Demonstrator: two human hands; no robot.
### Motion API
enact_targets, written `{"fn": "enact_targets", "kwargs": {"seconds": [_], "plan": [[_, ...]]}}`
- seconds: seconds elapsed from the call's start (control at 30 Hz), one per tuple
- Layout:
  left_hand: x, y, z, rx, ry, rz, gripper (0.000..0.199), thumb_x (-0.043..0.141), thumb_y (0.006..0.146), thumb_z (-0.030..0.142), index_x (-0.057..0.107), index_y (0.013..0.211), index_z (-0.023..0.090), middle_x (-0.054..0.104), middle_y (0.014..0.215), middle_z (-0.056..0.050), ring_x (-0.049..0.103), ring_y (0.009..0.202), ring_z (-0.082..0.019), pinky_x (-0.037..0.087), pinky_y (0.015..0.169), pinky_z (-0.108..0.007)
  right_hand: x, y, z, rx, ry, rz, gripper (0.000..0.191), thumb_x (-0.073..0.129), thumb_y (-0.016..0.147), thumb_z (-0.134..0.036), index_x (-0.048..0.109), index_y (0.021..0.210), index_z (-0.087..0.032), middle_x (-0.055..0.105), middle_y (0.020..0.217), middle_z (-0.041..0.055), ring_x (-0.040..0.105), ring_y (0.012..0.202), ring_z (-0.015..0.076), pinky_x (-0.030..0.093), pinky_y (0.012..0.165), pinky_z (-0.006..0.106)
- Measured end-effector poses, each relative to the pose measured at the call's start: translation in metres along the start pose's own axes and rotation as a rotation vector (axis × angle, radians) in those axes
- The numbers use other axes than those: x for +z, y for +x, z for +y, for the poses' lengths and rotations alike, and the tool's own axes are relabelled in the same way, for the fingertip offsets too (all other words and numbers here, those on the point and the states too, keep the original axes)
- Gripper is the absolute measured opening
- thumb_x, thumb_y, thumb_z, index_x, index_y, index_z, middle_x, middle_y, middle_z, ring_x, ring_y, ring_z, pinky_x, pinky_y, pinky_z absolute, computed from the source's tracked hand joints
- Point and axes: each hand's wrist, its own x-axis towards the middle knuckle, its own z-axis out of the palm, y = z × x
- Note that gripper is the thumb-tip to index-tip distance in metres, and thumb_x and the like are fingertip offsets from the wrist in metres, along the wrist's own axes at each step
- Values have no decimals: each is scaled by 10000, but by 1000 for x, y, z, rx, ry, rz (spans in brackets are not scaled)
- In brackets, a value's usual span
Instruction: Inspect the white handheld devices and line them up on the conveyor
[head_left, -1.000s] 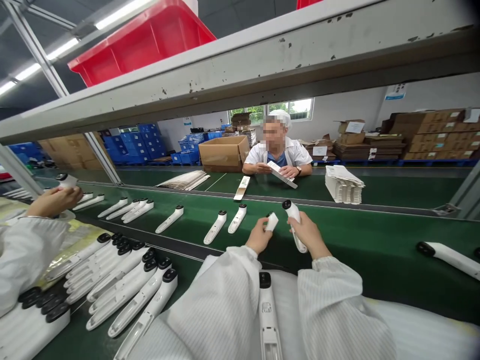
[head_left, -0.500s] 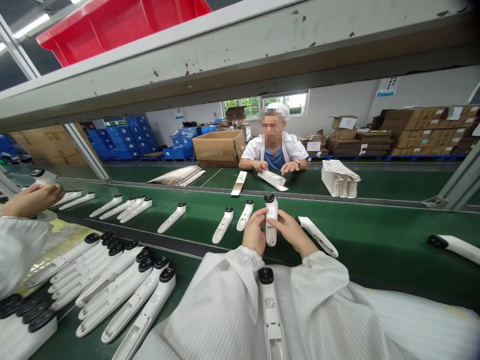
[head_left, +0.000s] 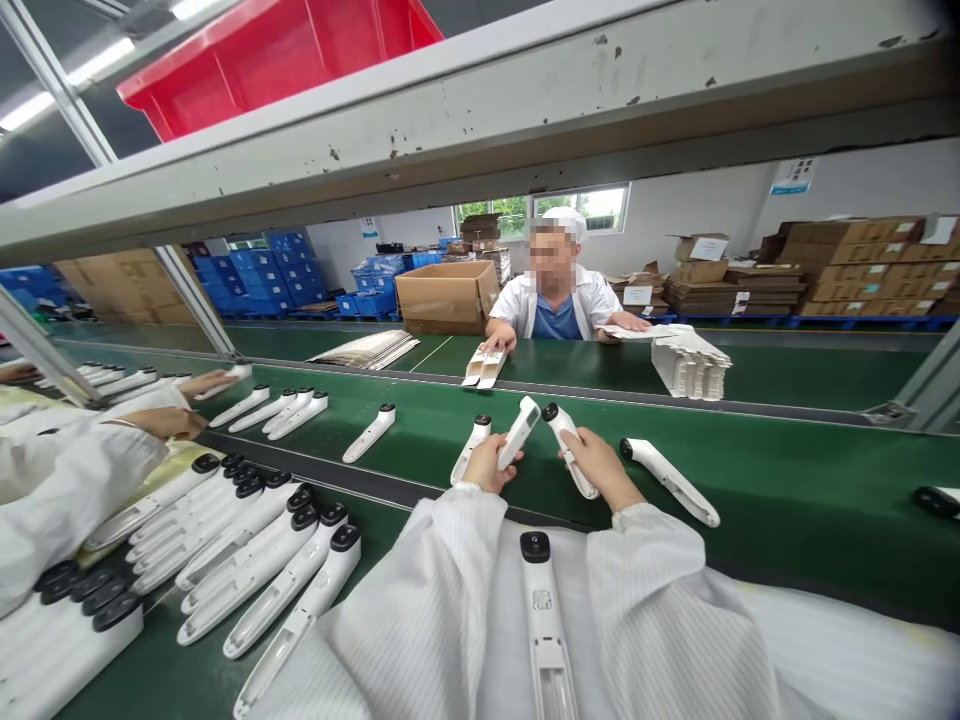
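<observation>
Over the belt (head_left: 750, 500), the right hand (head_left: 600, 468) clenches a white device (head_left: 566, 450), black end (head_left: 550, 411) up-left.

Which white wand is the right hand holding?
The right hand grips the black-tipped wand, tilted above the green belt. The left hand holds another wand, which shows no black tip at its top end.

Just the one head-worn cam here, perched close above the person's left hand (head_left: 487, 465) and right hand (head_left: 600, 468), tipped forward and down over the green tabletop (head_left: 757, 510), with a grey shelf (head_left: 480, 130) cutting across the top and a co-worker (head_left: 555, 300) further off, facing it
</observation>
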Motion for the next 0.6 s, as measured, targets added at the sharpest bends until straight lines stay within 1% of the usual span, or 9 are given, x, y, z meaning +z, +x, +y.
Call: {"fn": "enact_targets", "kwargs": {"seconds": [0.1,0.17,0.23,0.27,0.33,0.4,0.43,0.5,0.6], "plan": [[4,-16,2,-102,-281,-145,264,448,710,234,564,910,106,605,814,-103,548,613,-136,311,429,-198,-2,0,9,13,-463,94,348,407,861,-391,622,968,-140,611,1073,173,587,983,305,443,790,404],[11,-26,2,-100,-439,-209,264,470,680,208,552,913,116,582,774,-71,541,611,-120,297,419,-180,-1,-1,8,-62,-504,184,349,424,855,-354,625,1035,-132,545,1201,183,513,1107,325,417,865,426],[19,-34,1,-15,-454,-227,319,511,641,156,538,958,142,564,754,-33,549,643,-116,327,449,-177,1,-2,2,-172,-338,243,365,445,849,-374,616,1082,-151,542,1218,153,500,1124,299,402,913,418],[23,-37,1,34,-438,-231,369,536,615,129,529,984,157,558,742,-15,544,640,-110,341,466,-179,3,-3,-2,-215,-187,202,374,457,842,-399,611,1093,-169,564,1193,132,525,1089,278,419,898,405],[28,-40,0,115,-400,-226,443,587,580,106,515,1012,179,550,715,12,518,608,-98,357,493,-187,7,-4,-10,-253,178,-1,383,505,809,-430,594,1110,-210,603,1143,85,578,995,237,476,794,359],[29,-40,0,177,-376,-212,429,647,571,142,520,980,181,556,714,17,511,612,-97,379,531,-201,11,-6,-15,-250,483,-204,405,575,761,-428,577,1116,-233,621,1119,53,591,970,221,495,698,310],[28,-40,1,213,-359,-206,405,676,566,168,528,943,175,564,728,12,522,643,-103,398,566,-210,13,-7,-17,-246,576,-258,421,614,732,-424,576,1105,-232,625,1111,46,590,973,219,495,683,297],[25,-38,3,282,-290,-216,365,718,560,216,543,875,163,582,768,-5,553,734,-127,433,664,-238,14,-9,-18,-239,667,-277,426,667,689,-423,593,1053,-215,640,1060,41,593,946,211,496,689,289],[17,-34,5,374,-50,-201,271,646,679,332,557,866,158,603,863,-50,574,845,-180,451,765,-306,13,-12,-18,-225,719,-251,417,693,669,-433,610,1006,-202,656,990,34,596,891,192,492,694,286]]}}
